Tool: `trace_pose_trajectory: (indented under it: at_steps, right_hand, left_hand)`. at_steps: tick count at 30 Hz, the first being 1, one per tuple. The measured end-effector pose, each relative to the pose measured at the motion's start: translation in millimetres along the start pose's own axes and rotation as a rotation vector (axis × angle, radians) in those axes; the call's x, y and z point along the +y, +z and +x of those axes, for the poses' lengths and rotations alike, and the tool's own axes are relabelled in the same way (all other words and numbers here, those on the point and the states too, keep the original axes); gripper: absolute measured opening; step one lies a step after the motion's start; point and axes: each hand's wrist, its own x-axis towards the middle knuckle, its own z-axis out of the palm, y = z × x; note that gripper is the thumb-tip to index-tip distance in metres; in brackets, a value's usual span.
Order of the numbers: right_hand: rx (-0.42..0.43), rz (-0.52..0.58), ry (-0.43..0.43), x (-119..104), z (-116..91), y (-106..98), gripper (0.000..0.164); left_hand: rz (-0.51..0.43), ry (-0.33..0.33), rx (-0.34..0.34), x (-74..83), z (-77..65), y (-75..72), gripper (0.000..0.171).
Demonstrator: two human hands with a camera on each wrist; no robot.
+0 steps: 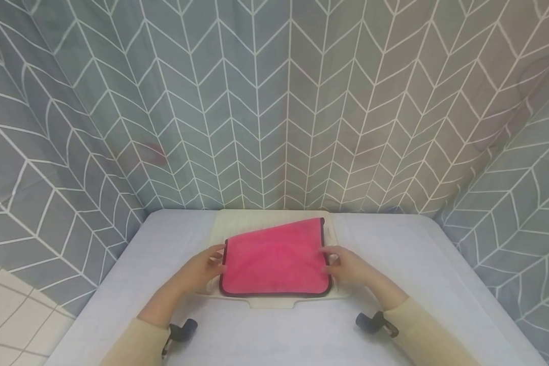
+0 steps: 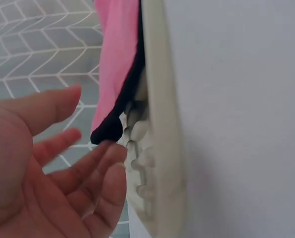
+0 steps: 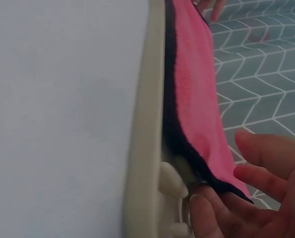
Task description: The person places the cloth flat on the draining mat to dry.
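A pink cloth (image 1: 276, 259) with black edging lies folded over a cream tray (image 1: 271, 303) that has rounded pegs along its inside. At the cloth's left edge is my left hand (image 1: 204, 268). In the left wrist view its fingertips touch the underside of the black corner, while the thumb stands away from the cloth. My right hand (image 1: 349, 265) is at the opposite edge. Its lower fingers (image 3: 207, 210) reach under the black border in the right wrist view, with the thumb apart. What lies beneath the cloth is mostly hidden.
The tray stands on a white-covered table (image 1: 393, 254). Behind and along both sides hangs a grey curtain (image 1: 274, 112) with white chevron lines. Pale floor tiles (image 1: 18, 325) show at the lower left. Dark wrist devices (image 1: 370, 322) sit by both sleeves.
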Motion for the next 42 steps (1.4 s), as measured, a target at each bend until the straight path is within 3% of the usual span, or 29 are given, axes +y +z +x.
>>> trace_pose_trajectory:
  at_steps: [7,17,26,31,35,38,42]
  right_hand:
    - [0.073,0.046,0.007,5.2,27.2,-7.1,0.046]
    - [0.168,0.140,0.009,3.4,59.7,-9.9,0.043]
    - [0.264,0.220,0.027,2.0,75.6,-6.9,0.038]
    - [0.271,0.236,0.022,5.7,75.9,-4.8,0.039]
    - [0.277,0.226,0.014,11.4,74.4,-8.4,0.041]
    - [0.275,0.250,-0.005,14.1,71.6,-13.8,0.044]
    - [0.247,0.333,-0.054,16.1,66.8,-21.3,0.049]
  left_hand:
    - [-0.116,-0.042,0.038,-7.2,18.6,-5.0,0.054]
    - [-0.222,-0.176,0.071,-12.8,40.1,1.7,0.054]
    - [-0.337,-0.201,0.128,-14.1,60.5,6.8,0.037]
    - [-0.388,-0.162,0.055,-11.0,61.0,7.2,0.042]
    - [-0.438,-0.081,-0.036,-5.5,55.8,4.1,0.056]
    - [-0.404,-0.008,-0.053,-0.7,49.9,0.3,0.063]
    - [-0.258,0.099,-0.014,3.7,42.4,-6.6,0.070]
